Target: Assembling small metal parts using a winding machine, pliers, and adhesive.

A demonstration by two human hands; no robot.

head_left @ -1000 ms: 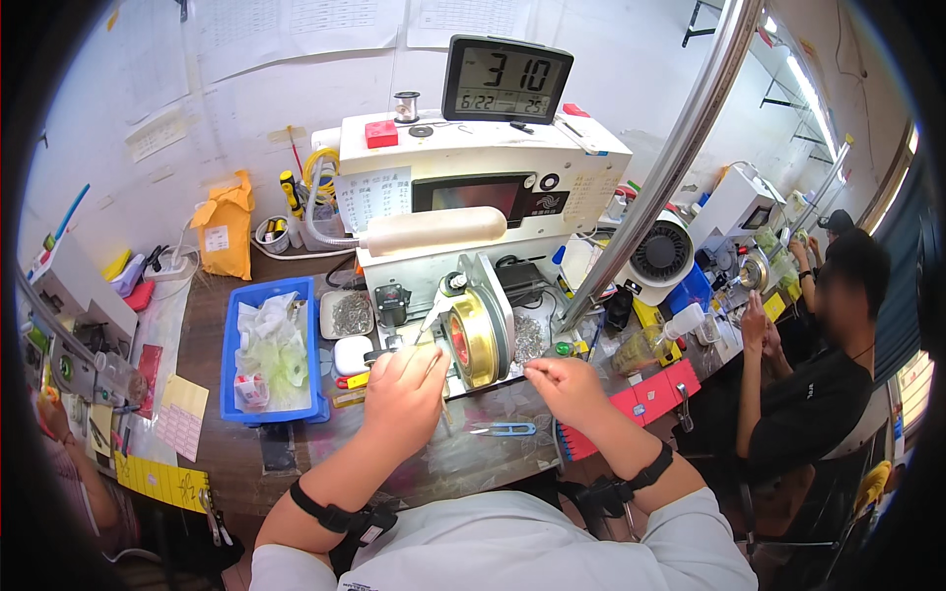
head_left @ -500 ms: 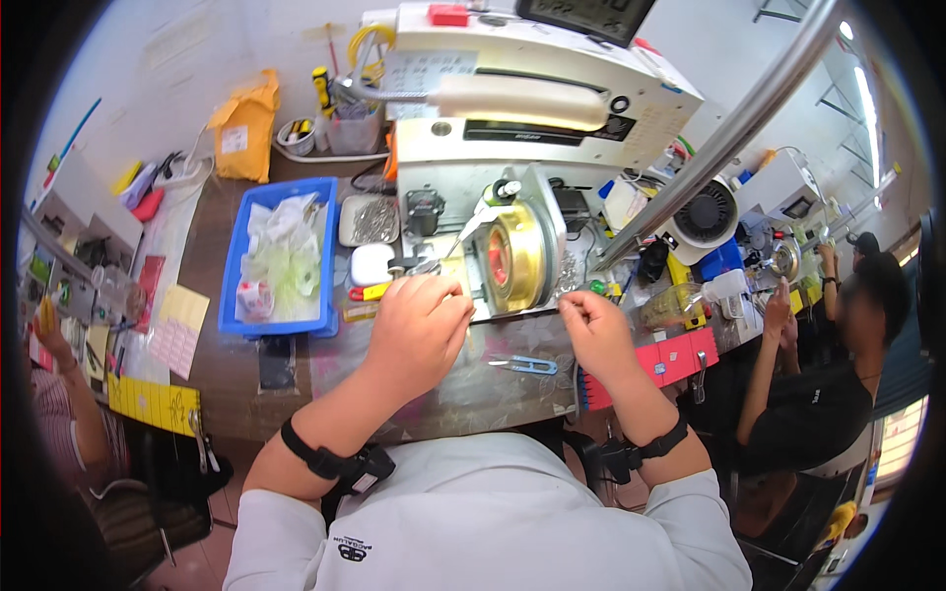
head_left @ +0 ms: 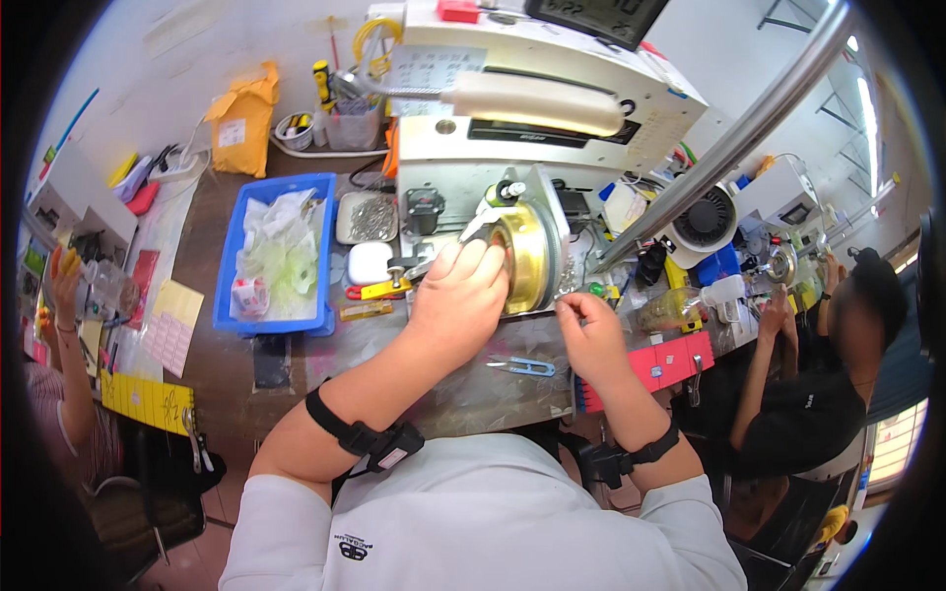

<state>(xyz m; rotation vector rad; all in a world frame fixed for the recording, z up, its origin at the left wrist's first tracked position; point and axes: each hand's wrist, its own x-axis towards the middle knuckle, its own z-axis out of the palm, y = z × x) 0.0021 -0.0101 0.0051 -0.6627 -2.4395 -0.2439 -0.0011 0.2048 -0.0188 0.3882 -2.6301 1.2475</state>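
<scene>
A gold-coloured wheel (head_left: 527, 258) is mounted upright on a white bench machine (head_left: 552, 148). My left hand (head_left: 461, 293) reaches against the wheel's left face with its fingers bent together. Its fingertips and anything in them are hidden behind the hand. To the lower right of the wheel, my right hand (head_left: 593, 335) hovers near the bench edge, thumb and forefinger pinched. Whatever that pinch may hold is too small to name. Small blue thread snips (head_left: 530, 366) lie on the bench between my hands.
Left of the machine stand a blue tray (head_left: 225, 295) with plastic bags, a metal dish (head_left: 367, 218) of small parts and a white case (head_left: 371, 263). A red board (head_left: 670, 361) sits at the right edge. A metal pole (head_left: 729, 138) slants past; people work at both sides.
My left hand has moved right and up, from in front of the machine to the wheel's left face. My right hand stays pinched in nearly the same place.
</scene>
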